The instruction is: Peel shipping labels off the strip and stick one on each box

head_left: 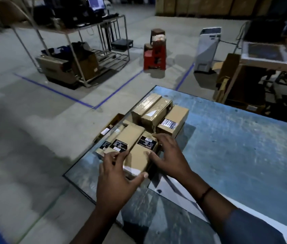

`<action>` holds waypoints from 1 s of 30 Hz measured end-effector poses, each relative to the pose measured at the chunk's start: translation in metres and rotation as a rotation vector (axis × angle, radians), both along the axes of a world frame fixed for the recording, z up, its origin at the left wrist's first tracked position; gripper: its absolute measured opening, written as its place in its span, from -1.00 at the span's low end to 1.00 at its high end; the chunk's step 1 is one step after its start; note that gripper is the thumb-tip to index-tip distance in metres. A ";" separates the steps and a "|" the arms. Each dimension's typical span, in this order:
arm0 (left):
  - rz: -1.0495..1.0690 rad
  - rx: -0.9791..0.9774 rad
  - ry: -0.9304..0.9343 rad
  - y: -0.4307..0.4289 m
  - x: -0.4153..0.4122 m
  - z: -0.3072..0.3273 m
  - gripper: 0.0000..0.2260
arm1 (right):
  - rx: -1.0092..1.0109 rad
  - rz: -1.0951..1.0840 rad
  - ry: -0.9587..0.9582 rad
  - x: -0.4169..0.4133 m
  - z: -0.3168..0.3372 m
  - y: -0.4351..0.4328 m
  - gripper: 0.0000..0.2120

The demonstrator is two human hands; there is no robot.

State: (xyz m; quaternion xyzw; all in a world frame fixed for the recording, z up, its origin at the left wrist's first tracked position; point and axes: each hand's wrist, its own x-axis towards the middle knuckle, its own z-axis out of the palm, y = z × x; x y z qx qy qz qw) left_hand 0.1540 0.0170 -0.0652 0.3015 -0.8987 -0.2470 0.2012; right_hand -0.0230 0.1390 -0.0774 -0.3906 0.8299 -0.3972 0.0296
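The right hand (170, 155) has a thin dark band (205, 192) around its wrist and a dull blue sleeve (248, 226) covering the forearm above it, while the left hand (114, 176) and forearm show bare.

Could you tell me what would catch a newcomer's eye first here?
The left hand grips the near end of a cardboard box at the left corner of the blue table, while the right hand rests on its side. Black labels already mark several boxes, and a red stool stands on the floor beyond.
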 end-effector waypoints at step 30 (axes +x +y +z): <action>-0.615 0.260 -0.243 0.177 -0.129 -0.052 0.16 | -0.121 -0.688 -0.322 -0.026 -0.031 0.219 -0.47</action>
